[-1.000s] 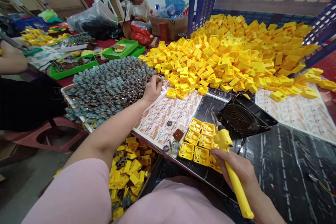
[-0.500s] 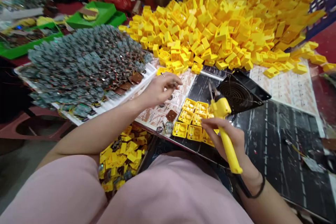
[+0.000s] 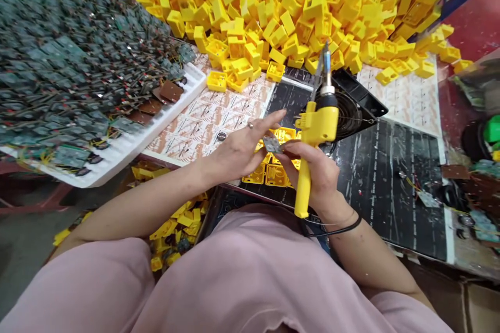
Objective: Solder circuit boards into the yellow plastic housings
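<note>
My right hand (image 3: 320, 174) is wrapped round the handle of a yellow soldering gun (image 3: 319, 125), whose metal tip points up and away from me. Its thumb and forefinger also touch a small grey circuit board (image 3: 272, 144). My left hand (image 3: 242, 148), with a ring on one finger, is at the board's left side, its fingers pinched on that edge. Beneath both hands, several open yellow casings (image 3: 276, 175) lie in rows on the table, partly covered by the fingers.
A white foam tray (image 3: 172, 109) heaped with circuit boards is at the left. Behind is a big pile of yellow casings (image 3: 289, 26). A black fan (image 3: 351, 109) stands beyond the soldering gun. More parts and wires (image 3: 427, 197) lie at the right.
Both hands have come together over the casings, and a circuit board now shows between them. The soldering gun has swung more upright. The view has shifted nearer to the table.
</note>
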Demonstrator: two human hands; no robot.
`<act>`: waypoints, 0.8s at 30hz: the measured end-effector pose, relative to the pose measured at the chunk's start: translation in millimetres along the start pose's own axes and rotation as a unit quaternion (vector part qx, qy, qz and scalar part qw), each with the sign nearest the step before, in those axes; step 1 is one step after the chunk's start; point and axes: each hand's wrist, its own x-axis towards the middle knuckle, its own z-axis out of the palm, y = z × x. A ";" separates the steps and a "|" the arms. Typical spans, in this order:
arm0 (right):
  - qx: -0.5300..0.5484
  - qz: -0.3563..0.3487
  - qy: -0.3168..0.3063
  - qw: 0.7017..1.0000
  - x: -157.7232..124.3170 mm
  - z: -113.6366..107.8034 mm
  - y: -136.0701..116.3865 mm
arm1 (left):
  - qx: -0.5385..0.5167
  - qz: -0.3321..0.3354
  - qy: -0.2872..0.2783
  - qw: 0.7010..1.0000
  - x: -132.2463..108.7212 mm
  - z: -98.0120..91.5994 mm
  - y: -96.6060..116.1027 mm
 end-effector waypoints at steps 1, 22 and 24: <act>0.005 -0.006 0.007 1.000 -1.3 -2.0 2.4 | -0.055 -0.036 0.013 0.998 -2.5 -4.7 -1.0; 0.015 -0.076 -0.046 0.996 0.6 -29.6 -6.9 | -0.453 -0.387 -0.046 0.802 35.2 -11.8 24.3; 0.007 -0.055 -0.044 0.998 2.3 -40.8 -5.4 | -0.380 -0.390 -0.065 0.836 38.9 -29.0 22.3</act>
